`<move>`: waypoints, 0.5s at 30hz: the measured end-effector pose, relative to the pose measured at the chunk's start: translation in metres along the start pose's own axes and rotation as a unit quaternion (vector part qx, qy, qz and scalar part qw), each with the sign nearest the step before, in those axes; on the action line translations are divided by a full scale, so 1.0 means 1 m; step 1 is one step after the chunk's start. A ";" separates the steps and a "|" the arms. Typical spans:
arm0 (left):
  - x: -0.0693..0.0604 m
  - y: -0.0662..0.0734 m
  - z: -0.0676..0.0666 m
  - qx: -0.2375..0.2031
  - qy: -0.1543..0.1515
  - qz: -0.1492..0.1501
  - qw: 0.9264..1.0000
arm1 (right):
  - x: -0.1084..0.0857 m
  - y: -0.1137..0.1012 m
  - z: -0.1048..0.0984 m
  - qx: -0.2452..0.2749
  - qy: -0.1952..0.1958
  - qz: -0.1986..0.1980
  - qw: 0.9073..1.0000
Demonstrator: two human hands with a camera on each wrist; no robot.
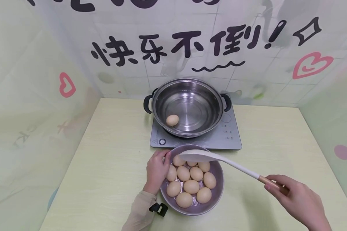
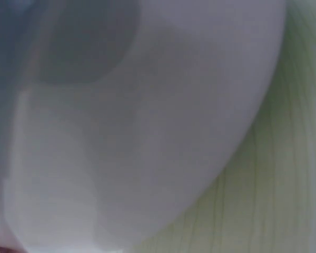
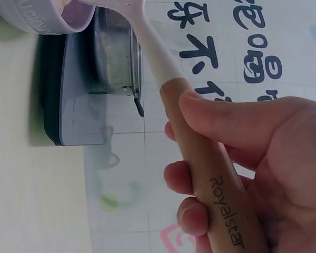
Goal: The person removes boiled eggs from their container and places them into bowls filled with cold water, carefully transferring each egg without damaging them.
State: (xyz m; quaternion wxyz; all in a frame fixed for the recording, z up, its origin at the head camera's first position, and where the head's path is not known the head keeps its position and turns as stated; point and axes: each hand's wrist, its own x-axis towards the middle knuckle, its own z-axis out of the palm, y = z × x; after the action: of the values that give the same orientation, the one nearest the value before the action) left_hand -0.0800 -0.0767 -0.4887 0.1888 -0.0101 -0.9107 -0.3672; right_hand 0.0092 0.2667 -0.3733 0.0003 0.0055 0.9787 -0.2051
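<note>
A purple bowl [image 1: 219, 187] with several brown eggs [image 1: 191, 186] in it stands on the table. My left hand [image 1: 157, 168] grips the bowl's left rim. In the right wrist view, my right hand [image 3: 284, 153] is wrapped round the wooden handle [image 3: 200, 153] of a white slotted spoon [image 1: 200, 156]. The spoon's head is over the far part of the bowl, partly hiding the eggs there. One more egg [image 1: 172, 120] lies in the steel pot [image 1: 188, 131] behind the bowl. The left wrist view is filled by the bowl's blurred outer wall [image 2: 163, 132].
Under the pot is a grey induction cooker [image 1: 219, 144], close behind the bowl. The pot has black side handles [image 1: 147, 104]. Printed sheets [image 1: 167, 73] enclose the pale wooden table [image 1: 110, 160] at the back and both sides.
</note>
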 end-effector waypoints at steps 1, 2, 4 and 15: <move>0.000 0.000 0.000 0.000 0.001 0.001 1.000 | 0.000 0.000 -0.001 0.008 0.008 -0.001 1.000; 0.001 0.000 0.000 -0.001 0.001 0.001 1.000 | 0.001 0.000 -0.002 0.014 0.016 -0.003 1.000; 0.001 -0.001 0.000 -0.002 0.000 0.002 1.000 | 0.003 0.001 -0.004 0.027 0.022 -0.004 0.999; 0.001 0.001 0.000 -0.002 -0.002 -0.005 1.000 | 0.045 -0.016 -0.009 0.046 0.037 -0.030 0.998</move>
State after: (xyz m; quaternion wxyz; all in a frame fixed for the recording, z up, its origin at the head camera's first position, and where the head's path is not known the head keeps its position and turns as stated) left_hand -0.0805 -0.0763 -0.4882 0.1850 -0.0069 -0.9106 -0.3695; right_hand -0.0356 0.2563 -0.3591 -0.0419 -0.0164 0.9674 -0.2492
